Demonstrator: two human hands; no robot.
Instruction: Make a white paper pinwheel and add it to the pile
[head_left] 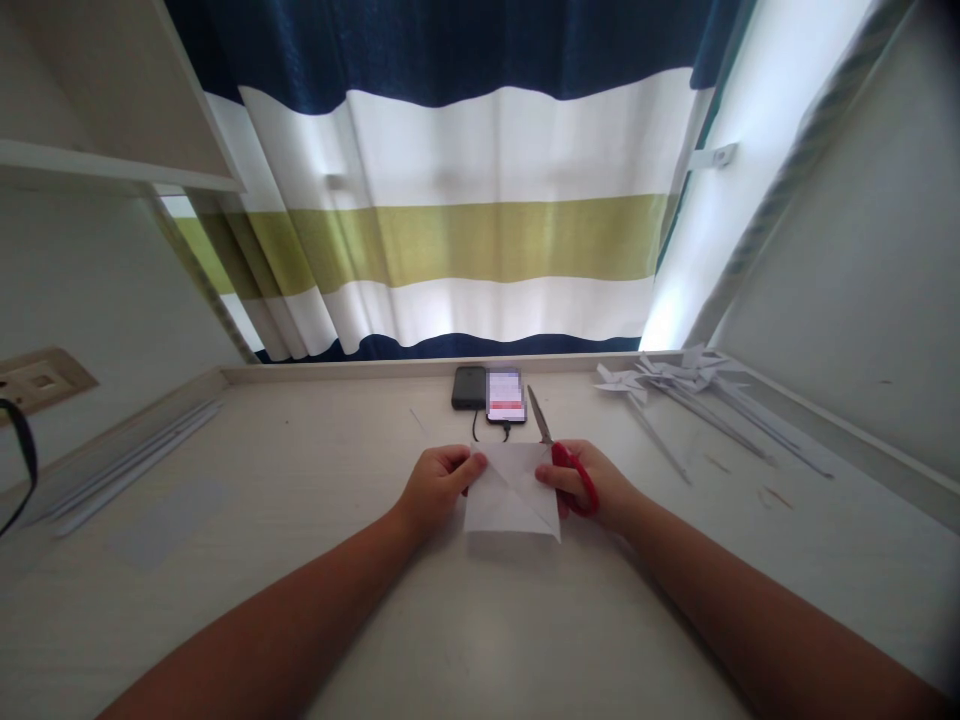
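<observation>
A white square of paper (510, 495) with a diagonal crease is held just above the desk in front of me. My left hand (435, 485) pinches its left edge. My right hand (589, 485) grips red-handled scissors (566, 465) and touches the paper's right edge. The scissor blades point up and away, towards the phone, with their tips apart from the paper.
A phone (505, 396) with a lit screen and a dark power bank (469, 387) lie at the back by the striped curtain. Several paper pinwheels on sticks (675, 385) lie at the right. White paper strips (127, 460) lie along the left wall.
</observation>
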